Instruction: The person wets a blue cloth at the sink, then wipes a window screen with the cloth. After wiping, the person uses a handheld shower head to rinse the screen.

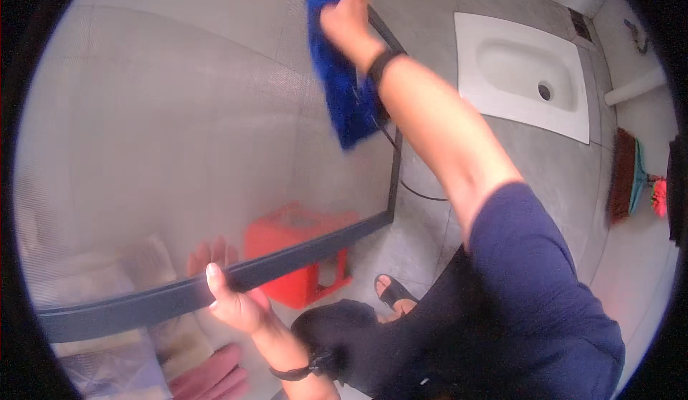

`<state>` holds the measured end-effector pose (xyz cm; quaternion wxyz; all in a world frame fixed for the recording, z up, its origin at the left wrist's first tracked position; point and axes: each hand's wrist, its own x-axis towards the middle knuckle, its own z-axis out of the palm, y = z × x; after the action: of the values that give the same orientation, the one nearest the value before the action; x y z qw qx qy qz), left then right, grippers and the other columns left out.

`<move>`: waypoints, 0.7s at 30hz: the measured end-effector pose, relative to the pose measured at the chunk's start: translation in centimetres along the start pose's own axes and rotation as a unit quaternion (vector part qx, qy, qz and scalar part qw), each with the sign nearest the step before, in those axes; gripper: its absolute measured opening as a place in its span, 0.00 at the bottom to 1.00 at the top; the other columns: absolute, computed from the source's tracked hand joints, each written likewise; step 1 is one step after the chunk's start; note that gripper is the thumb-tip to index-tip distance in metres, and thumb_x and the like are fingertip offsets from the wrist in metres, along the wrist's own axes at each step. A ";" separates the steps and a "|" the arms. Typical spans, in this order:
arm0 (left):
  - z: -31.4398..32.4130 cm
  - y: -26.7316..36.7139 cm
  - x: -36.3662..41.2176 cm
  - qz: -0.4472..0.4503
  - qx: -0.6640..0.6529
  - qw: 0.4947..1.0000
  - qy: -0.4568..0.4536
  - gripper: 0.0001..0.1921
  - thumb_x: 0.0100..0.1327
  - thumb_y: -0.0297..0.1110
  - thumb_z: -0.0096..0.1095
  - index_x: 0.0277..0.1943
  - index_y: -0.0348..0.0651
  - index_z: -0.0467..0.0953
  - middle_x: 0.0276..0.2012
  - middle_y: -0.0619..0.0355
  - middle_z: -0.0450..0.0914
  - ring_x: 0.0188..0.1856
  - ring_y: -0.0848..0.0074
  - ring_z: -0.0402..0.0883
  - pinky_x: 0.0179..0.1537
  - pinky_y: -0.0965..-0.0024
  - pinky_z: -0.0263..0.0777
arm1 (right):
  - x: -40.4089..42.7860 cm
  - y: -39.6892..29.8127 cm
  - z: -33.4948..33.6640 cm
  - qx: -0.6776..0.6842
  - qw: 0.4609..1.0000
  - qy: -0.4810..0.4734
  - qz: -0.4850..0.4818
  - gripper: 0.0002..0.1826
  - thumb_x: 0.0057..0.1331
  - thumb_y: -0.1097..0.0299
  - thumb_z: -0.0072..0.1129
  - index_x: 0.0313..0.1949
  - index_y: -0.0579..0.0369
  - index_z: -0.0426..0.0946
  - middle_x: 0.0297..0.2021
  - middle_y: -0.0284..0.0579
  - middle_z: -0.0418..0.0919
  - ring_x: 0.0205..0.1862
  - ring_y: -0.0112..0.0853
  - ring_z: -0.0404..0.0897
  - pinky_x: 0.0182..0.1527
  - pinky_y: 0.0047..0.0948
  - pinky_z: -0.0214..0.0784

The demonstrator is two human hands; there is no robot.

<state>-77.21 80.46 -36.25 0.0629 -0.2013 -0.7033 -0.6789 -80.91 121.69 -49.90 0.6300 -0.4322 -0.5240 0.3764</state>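
A large mesh screen panel (204, 131) with a dark grey frame (301, 252) stands tilted before me, filling the left of the view. My left hand (239, 306) grips the frame's near rail, thumb on this side; its fingers show faintly through the mesh. At the top, my right hand (346, 23) holds a bunched blue cloth (336, 88) against the mesh near the frame's side rail. The cloth's lower end hangs down along the screen and looks blurred. A thin dark cord (422, 193) shows beside the frame, under my right arm.
Behind the panel is a red plastic stool (298, 287), partly seen through the mesh. Folded fabrics (110, 365) and a pink cloth (215, 373) lie at the lower left. A white squat toilet (529, 75) is set in the grey tiled floor. A broom (626, 177) leans by the right wall, near a white pipe (634, 88).
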 end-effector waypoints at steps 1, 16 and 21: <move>0.0 0.0 0.1 0.013 -0.003 1.000 -0.005 0.32 0.70 0.37 0.61 0.71 0.32 0.61 0.66 0.39 0.72 0.63 0.49 0.77 0.65 0.41 0.67 | 2.4 0.9 1.0 0.003 0.994 0.009 0.113 0.37 0.64 0.57 0.65 0.65 0.64 0.61 0.58 0.76 0.71 0.60 0.65 0.74 0.65 0.54 0.66; 0.7 0.7 1.3 -0.022 0.007 0.999 0.034 0.32 0.72 0.36 0.56 0.74 0.30 0.58 0.68 0.39 0.71 0.66 0.50 0.75 0.67 0.46 0.66 | -22.2 -4.9 -13.6 0.130 0.791 -0.542 -0.251 0.26 0.46 0.72 0.68 0.48 0.46 0.78 0.43 0.52 0.72 0.46 0.53 0.77 0.46 0.49 0.77; 0.5 0.7 2.4 -0.010 -0.010 1.000 0.019 0.31 0.70 0.36 0.60 0.71 0.28 0.61 0.64 0.38 0.72 0.62 0.48 0.76 0.65 0.39 0.67 | -5.9 1.7 -2.7 0.029 0.974 -0.205 -0.090 0.25 0.54 0.81 0.52 0.54 0.61 0.71 0.52 0.63 0.75 0.57 0.58 0.74 0.61 0.50 0.68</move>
<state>-79.09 81.43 -34.78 0.0676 -0.1824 -0.6968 -0.6903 -79.30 116.42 -53.67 0.5526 -0.2781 -0.6680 0.4136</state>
